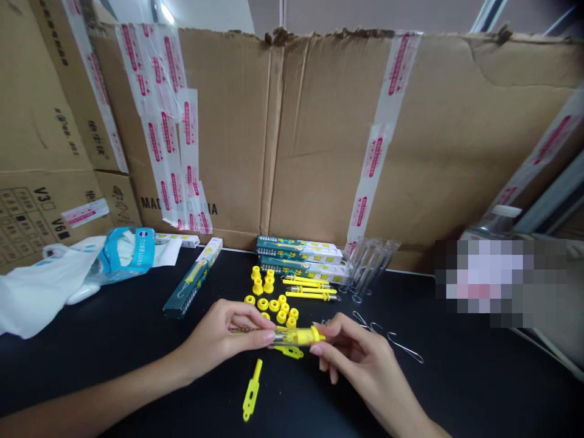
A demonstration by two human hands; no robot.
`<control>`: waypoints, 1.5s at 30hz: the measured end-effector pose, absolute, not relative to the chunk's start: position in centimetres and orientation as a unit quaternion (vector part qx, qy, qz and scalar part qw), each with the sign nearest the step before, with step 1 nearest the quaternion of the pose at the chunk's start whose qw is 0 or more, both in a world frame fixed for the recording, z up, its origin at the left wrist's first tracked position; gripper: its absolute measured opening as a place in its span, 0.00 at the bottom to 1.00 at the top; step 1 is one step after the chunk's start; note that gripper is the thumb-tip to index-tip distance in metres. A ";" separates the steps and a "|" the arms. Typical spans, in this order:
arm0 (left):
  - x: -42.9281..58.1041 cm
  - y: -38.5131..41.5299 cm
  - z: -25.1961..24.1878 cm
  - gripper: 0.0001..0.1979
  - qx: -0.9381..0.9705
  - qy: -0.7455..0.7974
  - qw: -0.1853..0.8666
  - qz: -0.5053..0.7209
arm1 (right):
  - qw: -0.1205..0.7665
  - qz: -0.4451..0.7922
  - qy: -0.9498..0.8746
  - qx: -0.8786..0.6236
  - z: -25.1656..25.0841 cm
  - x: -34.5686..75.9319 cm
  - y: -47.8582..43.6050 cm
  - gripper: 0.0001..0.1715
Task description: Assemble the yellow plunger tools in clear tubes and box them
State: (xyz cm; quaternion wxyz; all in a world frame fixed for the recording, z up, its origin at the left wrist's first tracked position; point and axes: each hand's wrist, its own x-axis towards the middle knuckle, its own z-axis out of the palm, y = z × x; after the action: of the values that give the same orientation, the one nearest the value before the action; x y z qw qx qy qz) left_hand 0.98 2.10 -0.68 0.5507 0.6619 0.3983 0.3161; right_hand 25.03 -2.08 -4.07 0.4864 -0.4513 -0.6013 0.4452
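Level above the dark table lies a partly assembled spring scale (298, 336), a clear tube with a spring and yellow parts inside. My left hand (232, 331) is closed around the tube's left end. At the right end, the thumb and fingers of my right hand (353, 348) pinch the yellow cap piece. Just beneath the tube a flat yellow plate (291, 352) is partly hidden. Nearer to me rests a yellow slotted rod (252, 389). Small yellow caps (274, 305) and yellow rods with springs (312, 293) lie beyond my hands.
Green-and-white boxes (298, 258) are stacked at the back, and another box (194, 280) lies left. Clear tubes (369, 264) stand behind wire hooks (405, 348). Tissue packaging (128, 252) sits far left, a bottle (497, 222) right. Cardboard walls (319, 134) enclose the table.
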 end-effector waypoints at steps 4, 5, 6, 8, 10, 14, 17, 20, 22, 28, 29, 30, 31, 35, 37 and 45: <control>0.9 2.2 -0.9 0.15 0.665 0.391 0.555 0.312 | 0.474 0.469 -0.590 -0.456 -4.1 25.0 -2.0 0.21; 0.9 2.2 -0.9 0.15 0.664 0.391 0.556 0.313 | 0.470 0.472 -0.589 -0.457 -4.2 25.0 -2.0 0.21; 1.0 2.2 -0.9 0.15 0.662 0.394 0.556 0.313 | 0.469 0.473 -0.589 -0.458 -4.2 25.0 -1.9 0.21; 1.0 2.1 -0.9 0.16 0.659 0.408 0.554 0.304 | 0.472 0.467 -0.593 -0.455 -4.0 25.1 -2.0 0.20; 1.0 2.1 -0.8 0.19 0.656 0.424 0.552 0.292 | 0.473 0.458 -0.606 -0.447 -3.7 25.2 -2.0 0.18; 1.0 2.1 -0.5 0.20 0.649 0.428 0.555 0.296 | 0.459 0.436 -0.640 -0.435 -3.0 25.4 -2.2 0.15; 0.9 2.1 -0.5 0.21 0.650 0.425 0.556 0.296 | 0.458 0.426 -0.647 -0.437 -2.9 25.4 -2.3 0.14; 0.8 2.2 -0.5 0.21 0.651 0.424 0.555 0.297 | 0.467 0.429 -0.637 -0.438 -3.1 25.4 -2.2 0.14; 0.8 2.2 -0.6 0.21 0.650 0.421 0.558 0.299 | 0.471 0.433 -0.633 -0.436 -3.1 25.4 -2.1 0.14; 0.9 2.3 -0.7 0.21 0.646 0.422 0.559 0.303 | 0.462 0.429 -0.636 -0.445 -2.8 25.3 -2.0 0.15; 0.9 2.3 -0.8 0.21 0.646 0.421 0.560 0.302 | 0.458 0.428 -0.637 -0.448 -2.8 25.3 -1.9 0.15; 0.9 2.3 -0.8 0.21 0.646 0.420 0.561 0.302 | 0.455 0.429 -0.637 -0.451 -2.7 25.3 -1.9 0.15; 0.9 2.3 -0.9 0.21 0.647 0.420 0.561 0.302 | 0.453 0.430 -0.635 -0.455 -2.7 25.3 -1.9 0.15; 0.9 2.0 -1.0 0.20 0.659 0.422 0.547 0.298 | 0.450 0.423 -0.629 -0.472 -3.0 25.6 -1.7 0.15; 0.9 1.9 -0.9 0.19 0.668 0.427 0.534 0.294 | 0.451 0.410 -0.631 -0.479 -3.4 25.7 -1.7 0.13; 0.9 1.4 -0.8 0.16 0.691 0.449 0.491 0.281 | 0.447 0.437 -0.627 -0.465 -4.6 25.8 -1.9 0.12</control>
State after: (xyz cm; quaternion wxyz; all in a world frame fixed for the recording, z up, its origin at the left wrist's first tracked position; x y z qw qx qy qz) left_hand 0.89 1.40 -0.79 0.4914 0.6915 0.4486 0.2812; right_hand 25.78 -1.91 -4.61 0.4467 -0.4650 -0.6275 0.4366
